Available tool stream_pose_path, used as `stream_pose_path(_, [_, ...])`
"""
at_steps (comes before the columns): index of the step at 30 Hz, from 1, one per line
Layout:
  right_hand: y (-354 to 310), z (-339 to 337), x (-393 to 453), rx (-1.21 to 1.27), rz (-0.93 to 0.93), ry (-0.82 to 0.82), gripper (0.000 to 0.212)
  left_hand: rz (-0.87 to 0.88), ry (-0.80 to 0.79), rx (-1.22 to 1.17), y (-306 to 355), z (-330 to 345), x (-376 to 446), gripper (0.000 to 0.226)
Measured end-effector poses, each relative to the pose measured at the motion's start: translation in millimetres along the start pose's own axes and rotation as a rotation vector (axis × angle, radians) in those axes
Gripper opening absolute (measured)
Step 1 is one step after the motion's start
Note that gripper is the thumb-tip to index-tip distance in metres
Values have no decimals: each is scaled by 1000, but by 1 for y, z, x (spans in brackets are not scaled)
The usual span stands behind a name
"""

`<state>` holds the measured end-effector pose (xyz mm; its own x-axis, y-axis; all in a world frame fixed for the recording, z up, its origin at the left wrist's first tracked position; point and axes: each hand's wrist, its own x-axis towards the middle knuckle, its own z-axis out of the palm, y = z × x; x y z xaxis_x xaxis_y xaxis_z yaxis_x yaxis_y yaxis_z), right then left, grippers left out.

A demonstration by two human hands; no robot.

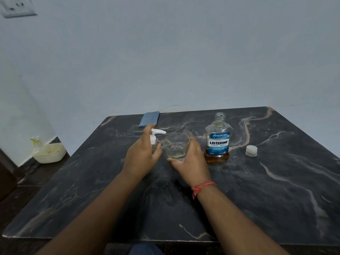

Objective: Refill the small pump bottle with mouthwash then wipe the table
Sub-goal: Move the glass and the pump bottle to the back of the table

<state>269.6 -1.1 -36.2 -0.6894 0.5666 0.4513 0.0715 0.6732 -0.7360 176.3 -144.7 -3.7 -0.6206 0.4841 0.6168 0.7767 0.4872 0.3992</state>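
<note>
Small pump bottle [154, 138] upright under left hand [141, 155], fingers curled round it, nozzle aimed rightward toward glass [176, 146] gripped by right hand [191, 161].

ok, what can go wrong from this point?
1. The Listerine bottle stands uncapped beside the right hand; a bump could tip it and spill it.
2. The left hand hides the pump bottle; only its pump head shows, so spray aimed at the glass may miss.

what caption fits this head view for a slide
Left hand at the pump bottle, right hand gripping a glass, beside an uncapped Listerine bottle.
</note>
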Motion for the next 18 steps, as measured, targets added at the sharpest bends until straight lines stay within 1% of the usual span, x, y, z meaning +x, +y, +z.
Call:
stream_pose_path(2, [0, 0, 0, 10, 19, -15, 87, -137, 6, -151, -5, 2, 1, 68])
stream_pose_path(5, [0, 0, 0, 41, 70, -34, 92, -213, 10, -305, -8, 4, -1, 64])
stream_pose_path(9, [-2, -1, 2, 70, 106, -38, 89, -251, 31, -340, -7, 3, -2, 62])
stream_pose_path(13, [-1, 0, 2, 86, 113, -49, 87, -291, -20, -394, -8, 2, -4, 64])
stream_pose_path(18, [1, 2, 2, 93, 124, -58, 88, -405, -71, -505, -11, 4, -25, 67])
